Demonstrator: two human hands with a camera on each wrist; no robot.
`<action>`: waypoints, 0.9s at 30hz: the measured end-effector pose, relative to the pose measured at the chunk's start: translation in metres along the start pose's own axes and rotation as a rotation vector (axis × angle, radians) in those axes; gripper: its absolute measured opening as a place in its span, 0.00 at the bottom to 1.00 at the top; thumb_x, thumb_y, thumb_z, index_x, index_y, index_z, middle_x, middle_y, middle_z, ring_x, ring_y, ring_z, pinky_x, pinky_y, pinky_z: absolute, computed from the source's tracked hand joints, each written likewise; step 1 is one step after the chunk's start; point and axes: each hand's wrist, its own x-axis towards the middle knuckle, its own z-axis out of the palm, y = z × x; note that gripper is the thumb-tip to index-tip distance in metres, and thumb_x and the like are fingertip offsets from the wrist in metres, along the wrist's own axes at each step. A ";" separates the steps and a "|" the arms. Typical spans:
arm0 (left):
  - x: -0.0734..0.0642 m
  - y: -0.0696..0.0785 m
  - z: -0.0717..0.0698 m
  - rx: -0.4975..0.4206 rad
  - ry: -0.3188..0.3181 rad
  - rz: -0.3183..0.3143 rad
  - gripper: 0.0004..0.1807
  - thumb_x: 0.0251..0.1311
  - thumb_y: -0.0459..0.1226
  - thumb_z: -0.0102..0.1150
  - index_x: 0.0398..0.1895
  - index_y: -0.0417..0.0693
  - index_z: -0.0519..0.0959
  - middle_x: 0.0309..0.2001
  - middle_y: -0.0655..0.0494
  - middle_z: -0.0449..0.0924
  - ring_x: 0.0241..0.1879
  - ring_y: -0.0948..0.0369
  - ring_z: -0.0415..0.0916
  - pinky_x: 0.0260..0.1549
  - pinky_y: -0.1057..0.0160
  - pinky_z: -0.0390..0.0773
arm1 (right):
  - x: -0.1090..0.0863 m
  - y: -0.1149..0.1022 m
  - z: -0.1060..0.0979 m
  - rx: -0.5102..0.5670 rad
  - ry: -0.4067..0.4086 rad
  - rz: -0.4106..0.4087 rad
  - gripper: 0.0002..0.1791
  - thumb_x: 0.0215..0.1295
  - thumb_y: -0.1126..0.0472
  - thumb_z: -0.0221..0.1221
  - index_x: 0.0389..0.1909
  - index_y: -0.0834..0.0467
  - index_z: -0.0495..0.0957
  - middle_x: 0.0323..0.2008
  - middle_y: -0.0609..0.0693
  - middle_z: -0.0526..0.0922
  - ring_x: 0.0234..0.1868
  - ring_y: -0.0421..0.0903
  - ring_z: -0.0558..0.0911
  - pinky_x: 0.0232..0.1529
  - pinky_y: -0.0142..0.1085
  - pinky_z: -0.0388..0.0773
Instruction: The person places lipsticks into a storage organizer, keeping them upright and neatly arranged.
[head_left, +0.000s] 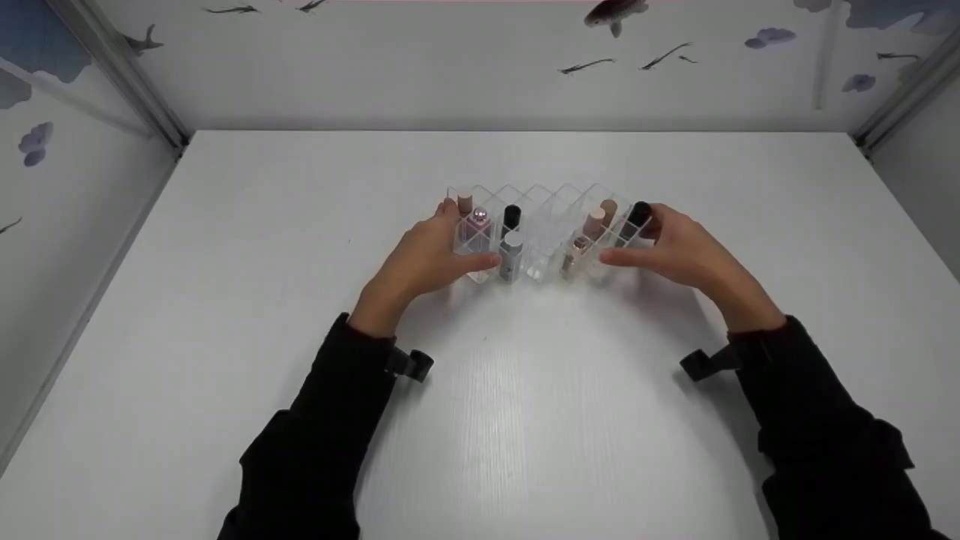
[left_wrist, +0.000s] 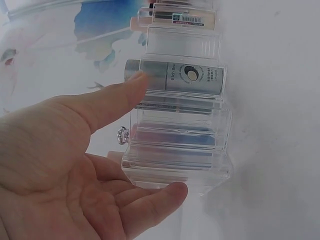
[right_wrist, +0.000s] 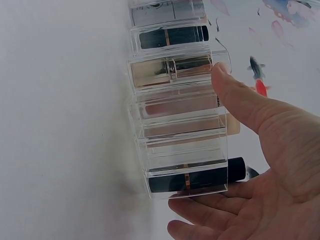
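A clear plastic lipstick organizer (head_left: pixel 553 229) stands between the two hands, with zigzag compartments. My left hand (head_left: pixel 424 259) grips its left end, thumb along the front by a silver lip gloss tube (left_wrist: pixel 195 77) and fingers round the end. At the opposite end my right hand (head_left: pixel 690 251) holds it, thumb at the front and fingers beside a black lipstick (right_wrist: pixel 200 177). Left-side compartments also hold a pink tube with a round silver cap (head_left: pixel 478 222) and a black-capped tube (head_left: pixel 511 217). Toward the right sit a gold lipstick (right_wrist: pixel 150 71), a pink-capped tube (head_left: pixel 595 223) and a tan-capped one (head_left: pixel 608 211).
A white table (head_left: pixel 495 420) lies under the organizer and both forearms. Behind it rises a white panel (head_left: pixel 420 75) printed with fish and flowers, and side panels border the table left and right. Each black sleeve carries a small wrist camera (head_left: pixel 411 365).
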 end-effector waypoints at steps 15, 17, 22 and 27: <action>-0.001 -0.007 0.006 -0.039 0.040 -0.008 0.58 0.51 0.59 0.62 0.75 0.42 0.40 0.74 0.46 0.49 0.70 0.53 0.56 0.67 0.55 0.60 | 0.003 0.000 0.003 0.005 -0.009 0.009 0.56 0.41 0.28 0.64 0.66 0.59 0.59 0.63 0.58 0.68 0.66 0.55 0.66 0.63 0.55 0.62; -0.001 -0.008 0.009 -0.059 0.050 -0.003 0.59 0.51 0.60 0.62 0.75 0.43 0.40 0.74 0.46 0.47 0.71 0.53 0.53 0.68 0.55 0.59 | 0.003 0.001 0.002 0.005 -0.007 0.009 0.57 0.41 0.27 0.64 0.66 0.59 0.59 0.63 0.58 0.68 0.66 0.55 0.66 0.63 0.55 0.62; -0.001 -0.008 0.013 -0.087 0.068 0.025 0.58 0.52 0.59 0.62 0.74 0.41 0.40 0.74 0.46 0.46 0.72 0.54 0.51 0.69 0.55 0.56 | 0.000 0.003 0.001 0.004 -0.013 0.014 0.58 0.41 0.27 0.63 0.68 0.58 0.56 0.65 0.60 0.67 0.67 0.56 0.65 0.64 0.56 0.61; -0.003 -0.008 0.012 -0.059 0.062 0.035 0.59 0.53 0.62 0.59 0.74 0.40 0.39 0.74 0.45 0.46 0.72 0.55 0.52 0.68 0.56 0.58 | -0.002 0.003 -0.001 -0.027 -0.035 0.016 0.61 0.42 0.25 0.61 0.71 0.57 0.52 0.69 0.61 0.61 0.70 0.57 0.60 0.65 0.58 0.58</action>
